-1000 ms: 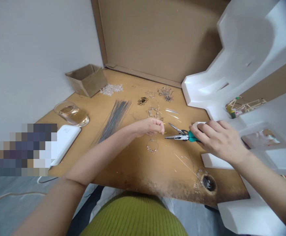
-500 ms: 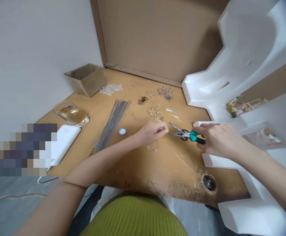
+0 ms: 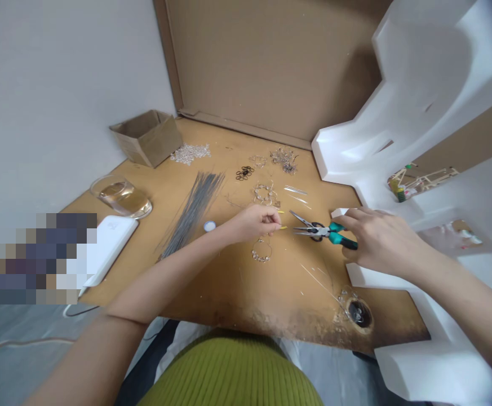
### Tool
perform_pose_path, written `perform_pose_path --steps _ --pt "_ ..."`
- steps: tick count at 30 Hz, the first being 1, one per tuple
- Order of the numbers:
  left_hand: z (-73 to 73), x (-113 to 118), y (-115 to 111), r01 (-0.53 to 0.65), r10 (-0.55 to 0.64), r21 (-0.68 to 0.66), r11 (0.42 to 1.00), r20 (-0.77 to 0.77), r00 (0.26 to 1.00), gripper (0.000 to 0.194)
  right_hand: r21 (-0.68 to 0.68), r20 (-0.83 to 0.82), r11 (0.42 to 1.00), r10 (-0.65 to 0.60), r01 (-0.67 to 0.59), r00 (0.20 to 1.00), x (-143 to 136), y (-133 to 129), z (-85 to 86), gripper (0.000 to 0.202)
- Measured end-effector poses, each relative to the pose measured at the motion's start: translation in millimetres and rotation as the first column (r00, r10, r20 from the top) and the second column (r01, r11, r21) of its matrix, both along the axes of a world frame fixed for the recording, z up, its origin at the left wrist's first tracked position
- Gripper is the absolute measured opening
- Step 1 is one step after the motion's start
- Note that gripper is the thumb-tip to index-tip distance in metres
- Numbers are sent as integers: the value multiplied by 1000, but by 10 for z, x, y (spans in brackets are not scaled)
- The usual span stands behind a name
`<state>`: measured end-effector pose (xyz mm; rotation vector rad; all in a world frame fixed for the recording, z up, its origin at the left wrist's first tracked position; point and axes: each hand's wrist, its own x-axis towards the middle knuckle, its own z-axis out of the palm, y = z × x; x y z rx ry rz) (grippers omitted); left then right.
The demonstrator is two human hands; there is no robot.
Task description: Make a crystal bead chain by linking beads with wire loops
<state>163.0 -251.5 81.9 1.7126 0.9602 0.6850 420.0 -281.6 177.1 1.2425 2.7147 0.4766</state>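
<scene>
Above the middle of the table, my left hand (image 3: 262,221) is closed in a pinch, with small yellow tips (image 3: 283,228) showing at its fingers; the rest of what it grips is hidden. My right hand (image 3: 376,239) holds the green-and-black handles of the pliers (image 3: 324,231), whose jaws are spread and point left, a short way from my left hand. A beaded wire ring (image 3: 261,258) lies just below my left hand. Above it lie another wire ring with beads (image 3: 263,193) and some black rings (image 3: 244,172).
A bundle of grey wires (image 3: 193,214) and a small white disc (image 3: 209,226) lie left of centre. Further left are a glass of liquid (image 3: 123,196), a white device (image 3: 112,248) and a cardboard box (image 3: 148,138). White foam (image 3: 334,149) borders the right side.
My left hand has moved slightly left, and yellow tips now show at its fingers. My right hand has drawn a little to the right with the pliers.
</scene>
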Motion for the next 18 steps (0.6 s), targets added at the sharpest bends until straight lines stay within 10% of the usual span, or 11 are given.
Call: perform_pose_path --steps 18 --pt "-5 33 44 11 109 -416 909 263 959 22 357 206 892 216 -279 954 -81 -234 -144 29"
